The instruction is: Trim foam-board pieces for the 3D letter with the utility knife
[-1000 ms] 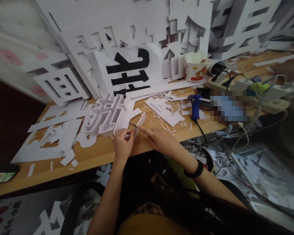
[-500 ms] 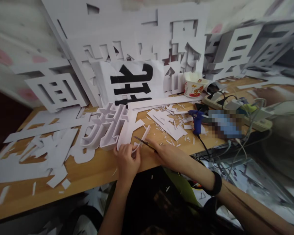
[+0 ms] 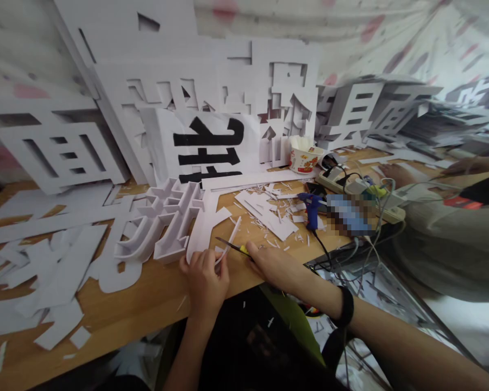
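My left hand [image 3: 207, 271] is closed on a thin, curved white strip [image 3: 232, 237] near the table's front edge, pinching its lower end. In my right hand [image 3: 269, 263] is a utility knife [image 3: 234, 246] with a long dark blade and a yellow part. Its blade points left and lies against or just over the strip; I cannot tell which. Left of my hands stands a hollow white character [image 3: 171, 217] built from upright walls. A flat white cut-out board [image 3: 204, 231] lies beside it, close to my left fingers.
A blue glue gun [image 3: 311, 209] stands right of the white scraps [image 3: 264, 214]. Behind are a paper tub [image 3: 304, 157], a power strip [image 3: 391, 213] and cables. Large white cut-out boards [image 3: 118, 49] lean at the back. Another person's hand [image 3: 475, 164] shows at far right.
The view has swung to the right, showing more of the person at right. My hands keep their grips on strip and knife; the knife's yellow part now shows.
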The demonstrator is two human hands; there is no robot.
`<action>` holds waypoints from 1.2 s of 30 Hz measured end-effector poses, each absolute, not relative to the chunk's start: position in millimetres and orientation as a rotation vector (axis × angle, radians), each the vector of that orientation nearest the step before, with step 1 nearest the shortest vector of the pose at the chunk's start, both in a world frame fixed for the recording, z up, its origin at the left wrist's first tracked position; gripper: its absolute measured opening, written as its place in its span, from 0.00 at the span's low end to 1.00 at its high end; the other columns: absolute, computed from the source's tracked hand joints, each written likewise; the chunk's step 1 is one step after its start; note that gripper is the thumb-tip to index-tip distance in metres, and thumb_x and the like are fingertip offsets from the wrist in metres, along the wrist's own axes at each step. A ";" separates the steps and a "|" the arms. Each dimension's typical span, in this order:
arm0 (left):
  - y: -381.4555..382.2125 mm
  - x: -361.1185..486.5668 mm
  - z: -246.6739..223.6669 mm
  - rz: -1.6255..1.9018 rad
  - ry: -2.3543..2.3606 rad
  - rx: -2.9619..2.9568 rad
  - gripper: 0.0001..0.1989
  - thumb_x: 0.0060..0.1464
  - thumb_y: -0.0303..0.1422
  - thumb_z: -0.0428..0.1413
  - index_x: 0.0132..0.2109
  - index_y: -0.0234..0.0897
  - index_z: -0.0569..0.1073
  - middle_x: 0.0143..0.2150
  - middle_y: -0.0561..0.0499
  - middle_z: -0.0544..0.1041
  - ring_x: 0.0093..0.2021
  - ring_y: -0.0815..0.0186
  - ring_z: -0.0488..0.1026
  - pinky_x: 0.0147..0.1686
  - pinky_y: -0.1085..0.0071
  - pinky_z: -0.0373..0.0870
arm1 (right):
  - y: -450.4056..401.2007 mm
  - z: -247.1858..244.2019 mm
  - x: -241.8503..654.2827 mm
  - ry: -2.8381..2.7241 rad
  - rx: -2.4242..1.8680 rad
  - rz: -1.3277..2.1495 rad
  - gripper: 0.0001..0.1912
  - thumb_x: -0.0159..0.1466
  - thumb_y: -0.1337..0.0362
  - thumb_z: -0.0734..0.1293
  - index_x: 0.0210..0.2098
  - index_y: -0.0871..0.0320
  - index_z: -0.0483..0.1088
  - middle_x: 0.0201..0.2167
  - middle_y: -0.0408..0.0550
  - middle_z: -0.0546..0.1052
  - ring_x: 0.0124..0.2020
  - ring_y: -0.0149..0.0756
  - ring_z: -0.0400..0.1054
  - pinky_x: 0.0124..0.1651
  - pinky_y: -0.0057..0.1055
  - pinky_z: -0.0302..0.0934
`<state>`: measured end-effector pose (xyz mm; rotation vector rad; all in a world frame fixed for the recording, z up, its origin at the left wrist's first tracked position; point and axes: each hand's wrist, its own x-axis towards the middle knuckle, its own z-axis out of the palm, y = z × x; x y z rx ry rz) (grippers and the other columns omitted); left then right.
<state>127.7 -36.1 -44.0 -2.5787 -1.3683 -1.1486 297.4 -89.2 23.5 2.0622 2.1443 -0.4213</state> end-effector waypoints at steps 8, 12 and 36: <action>-34.9 127.0 -45.4 -1.144 -1.380 -2.562 0.08 0.59 0.32 0.56 0.30 0.41 0.68 0.26 0.52 0.78 0.31 0.56 0.73 0.46 0.56 0.55 | -89.1 21.1 299.2 2.189 2.027 -0.367 0.12 0.72 0.64 0.54 0.49 0.61 0.64 0.33 0.54 0.81 0.32 0.45 0.77 0.26 0.30 0.55; -33.7 126.4 -47.0 -1.144 -1.334 -2.554 0.08 0.60 0.33 0.56 0.31 0.41 0.68 0.25 0.52 0.77 0.31 0.57 0.72 0.46 0.56 0.55 | -89.9 22.0 300.5 2.206 2.024 -0.384 0.11 0.71 0.66 0.56 0.49 0.62 0.64 0.32 0.55 0.80 0.31 0.45 0.77 0.25 0.30 0.54; -36.3 127.8 -44.3 -1.114 -1.413 -2.557 0.08 0.60 0.32 0.55 0.30 0.41 0.68 0.26 0.51 0.76 0.32 0.56 0.73 0.48 0.54 0.57 | -89.7 14.2 301.0 2.225 1.970 -0.425 0.16 0.65 0.78 0.56 0.51 0.64 0.63 0.31 0.56 0.80 0.33 0.46 0.77 0.29 0.31 0.62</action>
